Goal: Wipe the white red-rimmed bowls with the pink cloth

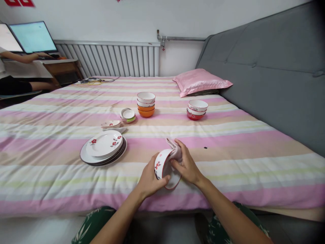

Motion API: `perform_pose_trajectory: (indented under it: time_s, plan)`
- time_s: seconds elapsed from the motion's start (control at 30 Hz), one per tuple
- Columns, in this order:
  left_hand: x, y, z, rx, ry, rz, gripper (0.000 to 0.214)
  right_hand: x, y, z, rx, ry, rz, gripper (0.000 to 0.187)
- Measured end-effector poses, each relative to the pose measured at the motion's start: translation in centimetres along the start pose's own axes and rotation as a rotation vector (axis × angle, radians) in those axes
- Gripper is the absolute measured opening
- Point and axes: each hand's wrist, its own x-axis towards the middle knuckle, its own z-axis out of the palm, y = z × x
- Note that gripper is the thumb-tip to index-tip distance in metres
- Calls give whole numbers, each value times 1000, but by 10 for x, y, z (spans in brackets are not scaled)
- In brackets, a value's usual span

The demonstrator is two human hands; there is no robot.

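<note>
- Now, leftmost we see stacked plates (104, 147) on the bed (254, 169).
- Our left hand (149, 179) grips the bowl (161, 166), tipped sideways over the bed's near edge, mouth facing right.
- Our right hand (187, 166) presses a cloth (175, 149) into it.

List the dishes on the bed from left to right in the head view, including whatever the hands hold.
stack of plates → stack of small saucers → orange-bottomed bowl stack → flowered bowl in the left hand → cloth in the right hand → red-bottomed bowl stack
</note>
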Motion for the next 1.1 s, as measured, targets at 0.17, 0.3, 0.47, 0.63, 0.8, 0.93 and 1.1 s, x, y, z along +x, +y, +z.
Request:
perform_pose_trajectory:
  time_s: [0.17, 0.3, 0.47, 0.63, 0.8, 0.93, 1.1]
  plan:
    - [-3, -1, 0, 73, -44, 19, 77, 6, -7, -3, -87, 47, -216, 71]
    - [-5, -3, 2, 128, -55, 15, 83, 11, -12, -11, -126, 24, -358, 67]
    - [-7, 0, 4, 189, -62, 34, 88, 16, -11, -22, -124, -85, -383, 50]
    - [-6, 4, 5, 200, -85, 46, 87, 15, -9, -26, -204, -91, -432, 42]
    - [-6, 5, 5, 208, -95, 50, 86, 14, -7, -26, -186, -72, -395, 33]
    - [-6, 4, 4, 195, -98, 58, 86, 15, 1, -23, -71, -102, -314, 34]
    - [-4, 1, 3, 157, -94, 71, 86, 16, 7, -18, 49, -106, -173, 43]
